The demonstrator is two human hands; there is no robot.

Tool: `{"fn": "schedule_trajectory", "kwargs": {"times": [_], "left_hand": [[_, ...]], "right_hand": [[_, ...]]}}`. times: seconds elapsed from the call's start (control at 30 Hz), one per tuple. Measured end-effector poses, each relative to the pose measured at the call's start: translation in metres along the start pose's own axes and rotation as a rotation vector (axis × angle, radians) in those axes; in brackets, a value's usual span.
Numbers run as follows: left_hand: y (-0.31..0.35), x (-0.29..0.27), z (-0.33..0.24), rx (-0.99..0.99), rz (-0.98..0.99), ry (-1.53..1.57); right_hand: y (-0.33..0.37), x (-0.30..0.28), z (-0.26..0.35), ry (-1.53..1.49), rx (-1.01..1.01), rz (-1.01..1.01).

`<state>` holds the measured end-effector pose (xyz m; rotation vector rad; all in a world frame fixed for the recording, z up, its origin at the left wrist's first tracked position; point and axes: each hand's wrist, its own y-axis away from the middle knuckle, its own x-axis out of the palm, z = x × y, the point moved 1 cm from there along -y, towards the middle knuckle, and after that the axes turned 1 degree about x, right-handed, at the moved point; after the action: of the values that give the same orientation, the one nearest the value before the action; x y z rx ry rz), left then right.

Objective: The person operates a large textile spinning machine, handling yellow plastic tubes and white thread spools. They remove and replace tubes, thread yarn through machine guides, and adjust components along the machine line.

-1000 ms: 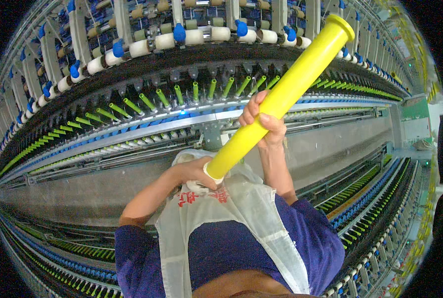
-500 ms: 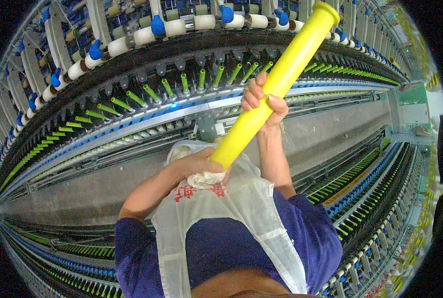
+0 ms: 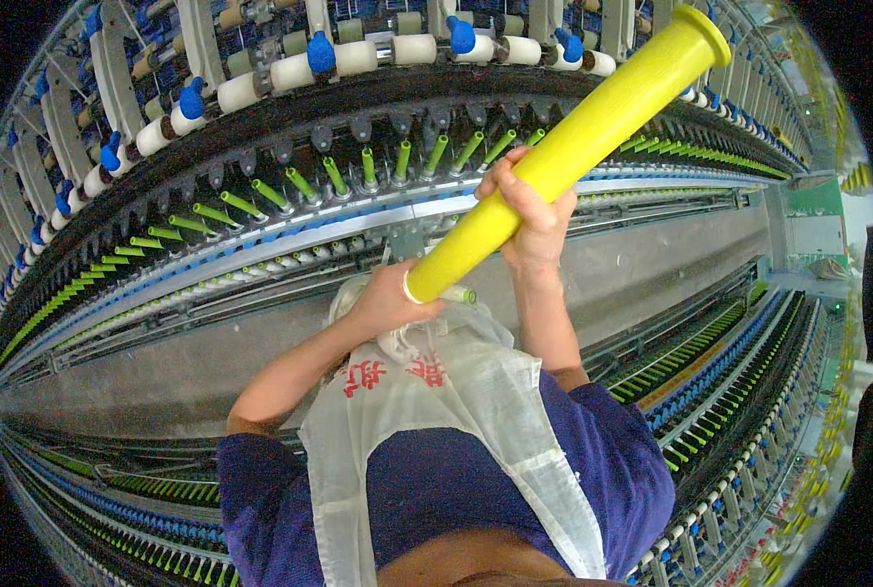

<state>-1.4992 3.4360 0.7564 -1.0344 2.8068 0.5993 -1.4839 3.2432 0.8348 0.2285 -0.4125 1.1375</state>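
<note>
A long yellow roving bobbin [image 3: 578, 145], flared at its upper end, lies slantwise across the view between my hands. Around its middle my right hand [image 3: 539, 220] is closed, fingers and thumb wrapped about the tube. At the lower end my left hand [image 3: 388, 296] is closed on it; the bobbin partly hides those fingers. Just right of that end, a small light-green tube [image 3: 468, 295] shows against my white apron [image 3: 485, 367]. Some white fibre or cloth [image 3: 402, 342] hangs below my left hand.
Ahead runs a long spinning frame with a row of green spindle tubes [image 3: 367, 164] and white rollers [image 3: 356, 57] with blue knobs [image 3: 321, 51]. Grey floor [image 3: 642, 249] lies in the aisle. A second machine [image 3: 720, 391] with similar green tubes stands at the lower right.
The bobbin has shifted right at its flared end and tilted flatter, its lower end moving up and left. My left hand has risen with it. The small green tube has come into sight.
</note>
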Motion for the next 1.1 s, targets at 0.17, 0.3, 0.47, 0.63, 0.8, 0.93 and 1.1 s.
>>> {"fn": "schedule_trajectory", "kwargs": {"times": [0.17, 0.3, 0.47, 0.63, 0.8, 0.93, 1.1], "left_hand": [[0.002, 0.003, -0.003, 0.265, 0.385, 0.396], [0.004, 0.004, -0.006, 0.013, 0.595, 0.759], [0.005, -0.004, -0.01, 0.023, 0.092, 0.118], [0.013, -0.005, -0.005, 0.073, 0.387, 0.243], [0.008, -0.005, 0.004, 0.024, -0.121, 0.008], [0.01, 0.0, 0.004, 0.07, 0.09, 0.35], [0.009, 0.007, 0.001, -0.016, 0.397, 0.421]], "right_hand": [[-0.008, 0.0, -0.003, -0.659, 0.069, 0.43], [-0.009, -0.002, 0.0, -0.697, 0.137, 0.542], [-0.001, 0.0, 0.007, 0.023, 0.011, 0.137], [0.001, 0.01, 0.012, -0.653, 0.108, 0.47], [-0.004, 0.008, 0.011, -0.13, -0.072, -0.022], [-0.005, 0.007, 0.007, -0.353, 0.01, 0.119], [-0.003, 0.006, 0.003, -0.486, 0.127, 0.383]]}}
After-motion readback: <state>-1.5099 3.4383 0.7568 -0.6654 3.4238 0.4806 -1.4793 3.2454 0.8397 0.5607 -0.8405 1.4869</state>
